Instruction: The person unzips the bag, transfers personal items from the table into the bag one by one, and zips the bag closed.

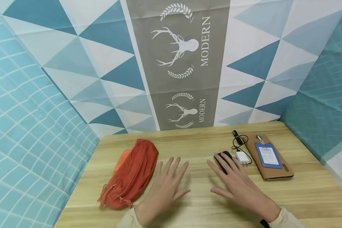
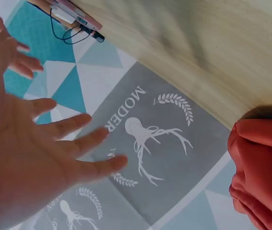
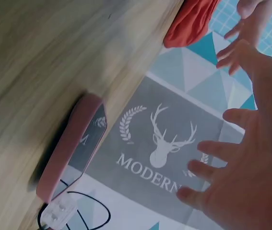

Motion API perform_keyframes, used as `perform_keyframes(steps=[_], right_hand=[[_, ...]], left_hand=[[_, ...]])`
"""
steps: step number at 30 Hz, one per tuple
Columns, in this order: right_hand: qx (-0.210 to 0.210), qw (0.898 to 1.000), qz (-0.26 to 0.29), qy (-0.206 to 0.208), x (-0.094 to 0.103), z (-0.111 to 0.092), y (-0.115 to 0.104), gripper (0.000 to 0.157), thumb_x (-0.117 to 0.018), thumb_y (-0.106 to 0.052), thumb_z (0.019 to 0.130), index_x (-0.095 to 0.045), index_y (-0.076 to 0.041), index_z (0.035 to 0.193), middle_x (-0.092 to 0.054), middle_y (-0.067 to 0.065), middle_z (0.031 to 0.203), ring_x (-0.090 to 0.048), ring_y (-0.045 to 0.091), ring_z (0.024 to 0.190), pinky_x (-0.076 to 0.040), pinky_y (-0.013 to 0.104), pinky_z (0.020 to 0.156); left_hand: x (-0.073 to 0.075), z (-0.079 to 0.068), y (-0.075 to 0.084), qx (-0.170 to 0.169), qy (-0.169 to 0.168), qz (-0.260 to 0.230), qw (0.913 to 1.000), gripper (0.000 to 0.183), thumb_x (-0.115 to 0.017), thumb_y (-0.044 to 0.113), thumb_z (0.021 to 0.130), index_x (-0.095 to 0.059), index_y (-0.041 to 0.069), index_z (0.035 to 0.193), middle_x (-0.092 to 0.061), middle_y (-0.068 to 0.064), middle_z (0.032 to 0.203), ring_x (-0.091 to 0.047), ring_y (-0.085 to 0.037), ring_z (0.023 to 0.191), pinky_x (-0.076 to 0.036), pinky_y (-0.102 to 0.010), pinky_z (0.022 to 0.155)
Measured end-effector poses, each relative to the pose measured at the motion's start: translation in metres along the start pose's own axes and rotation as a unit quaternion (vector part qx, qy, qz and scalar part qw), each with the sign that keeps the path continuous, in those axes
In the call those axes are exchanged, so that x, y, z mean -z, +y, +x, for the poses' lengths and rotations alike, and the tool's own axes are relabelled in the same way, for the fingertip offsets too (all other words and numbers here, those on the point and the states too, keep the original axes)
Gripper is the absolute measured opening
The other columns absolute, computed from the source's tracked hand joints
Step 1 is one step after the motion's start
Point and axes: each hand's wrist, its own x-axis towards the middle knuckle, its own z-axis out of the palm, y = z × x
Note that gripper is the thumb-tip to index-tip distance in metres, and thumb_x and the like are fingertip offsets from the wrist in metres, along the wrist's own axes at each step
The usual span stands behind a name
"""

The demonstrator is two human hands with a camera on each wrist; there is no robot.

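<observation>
Both hands spread, fingers straight, well apart, nothing gripped; wrist views show them raised off the tabletop (image 1: pixel 188 142). Clock set on the tabletop's middle, 12 at the far wall.

Red pouch (image 1: pixel 134 177) at 9, just outside the left hand (image 1: pixel 163 188). Creased cloth; likely soft, light unless filled, contents not visible. Expect sagging: take a broad handful across the middle, not the corded zip pulls at its 7. Orange item (image 1: pixel 122 160) shows along its 10 edge; whether under or beside, can't tell.

Dark-faced slab (image 3: pixel 73 143) at 2, beneath the right hand (image 1: pixel 239 183) but apart from it. Glossy face mirrors the wall print: probably stiff, slick, scratchable. Best pinched by its rounded pink long edges, fingers off the face.

White plug (image 1: pixel 241 157) just past its 2 side; small, hard, take by the body, mind the prongs. Brown wallet (image 1: pixel 255 158) nearer 3, blue card holder (image 1: pixel 269 155) on top: probably slides if tilted.
</observation>
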Motion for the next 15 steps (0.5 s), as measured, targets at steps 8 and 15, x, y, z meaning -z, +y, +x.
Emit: perform_keyframes(steps=[8, 15], right_hand=[[0.029, 0.999, 0.035, -0.024, 0.0, 0.014, -0.011, 0.077, -0.068, -0.044, 0.093, -0.03, -0.025, 0.157, -0.033, 0.012, 0.158, -0.036, 0.036, 0.141, -0.034, 0.061, 0.105], [0.058, 0.997, 0.038, -0.041, -0.002, 0.026, -0.024, 0.07, -0.058, -0.049, 0.097, -0.03, -0.026, 0.157, -0.042, 0.01, 0.151, -0.04, 0.033, 0.138, -0.038, 0.059, 0.103]], left_hand=[[0.019, 0.004, -0.008, 0.002, 0.01, -0.043, 0.999, 0.059, -0.071, 0.037, 0.091, -0.05, 0.012, 0.141, -0.06, -0.008, 0.125, -0.058, -0.026, 0.115, -0.051, -0.042, 0.091], [0.024, -0.018, -0.017, 0.046, 0.01, -0.061, 0.997, 0.046, -0.071, 0.033, 0.091, -0.058, 0.012, 0.13, -0.063, -0.006, 0.118, -0.059, -0.025, 0.109, -0.051, -0.043, 0.083]])
